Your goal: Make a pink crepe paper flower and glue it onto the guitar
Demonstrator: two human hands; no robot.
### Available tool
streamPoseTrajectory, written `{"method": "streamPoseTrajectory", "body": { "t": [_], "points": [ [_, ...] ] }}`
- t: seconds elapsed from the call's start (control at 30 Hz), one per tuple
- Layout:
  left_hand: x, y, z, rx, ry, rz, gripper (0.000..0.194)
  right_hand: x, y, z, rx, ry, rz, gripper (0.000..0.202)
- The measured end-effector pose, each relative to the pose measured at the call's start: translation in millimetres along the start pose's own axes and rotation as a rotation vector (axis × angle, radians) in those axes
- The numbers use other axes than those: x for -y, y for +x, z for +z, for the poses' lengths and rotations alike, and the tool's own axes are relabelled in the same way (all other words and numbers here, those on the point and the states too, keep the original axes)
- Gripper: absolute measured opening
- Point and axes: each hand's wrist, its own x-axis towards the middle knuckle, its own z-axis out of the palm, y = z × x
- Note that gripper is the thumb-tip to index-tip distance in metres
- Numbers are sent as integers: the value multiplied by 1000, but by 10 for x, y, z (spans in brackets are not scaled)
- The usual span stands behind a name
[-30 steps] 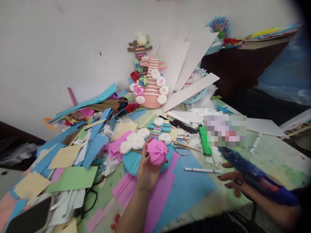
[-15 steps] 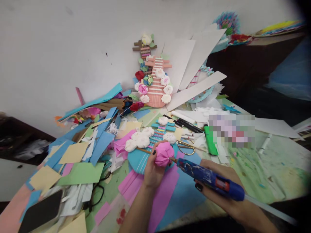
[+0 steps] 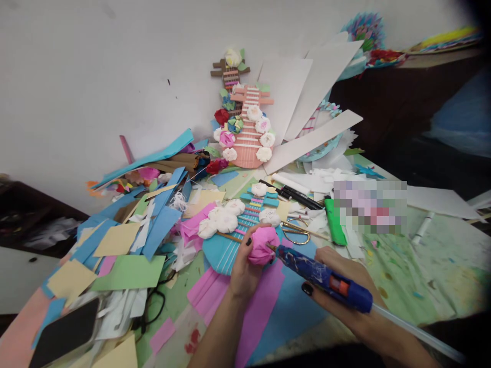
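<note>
Between the fingers of my left hand [image 3: 244,273] is a round pink paper flower [image 3: 264,244]. My right hand [image 3: 341,286] grips a blue glue gun [image 3: 322,276] with a clear glue stick [image 3: 418,335] sticking out of its back. The nozzle tip touches, or nearly touches, the right side of the flower. Just behind lies a turquoise paper guitar [image 3: 220,254] with white strings, coloured frets and white paper flowers [image 3: 221,220] on it. My left hand covers part of its body. Pink paper strips [image 3: 264,306] and a blue sheet [image 3: 303,306] lie under my hands.
Gold-handled scissors [image 3: 297,232], black pens [image 3: 303,197] and a green tube-like object [image 3: 335,222] lie right of the guitar. Paper scraps [image 3: 134,271], a phone [image 3: 67,332] and dark-framed glasses [image 3: 153,306] fill the left. A pink paper guitar [image 3: 247,151] leans against the wall.
The glue gun has shifted slightly left and up, and its tip sits higher on the pink flower. The flower has turned a little in my left hand.
</note>
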Motion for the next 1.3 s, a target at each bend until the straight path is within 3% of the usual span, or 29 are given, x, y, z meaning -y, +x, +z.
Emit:
{"method": "streamPoseTrajectory", "body": {
  "t": [0.83,1.3],
  "points": [
    [-65,28,44,-208,-142,21,45,-98,-90,-35,-10,-85,70,24],
    [-71,-1,62,-84,22,86,37,16,-95,-21,46,-111,30,22]
  ]
}}
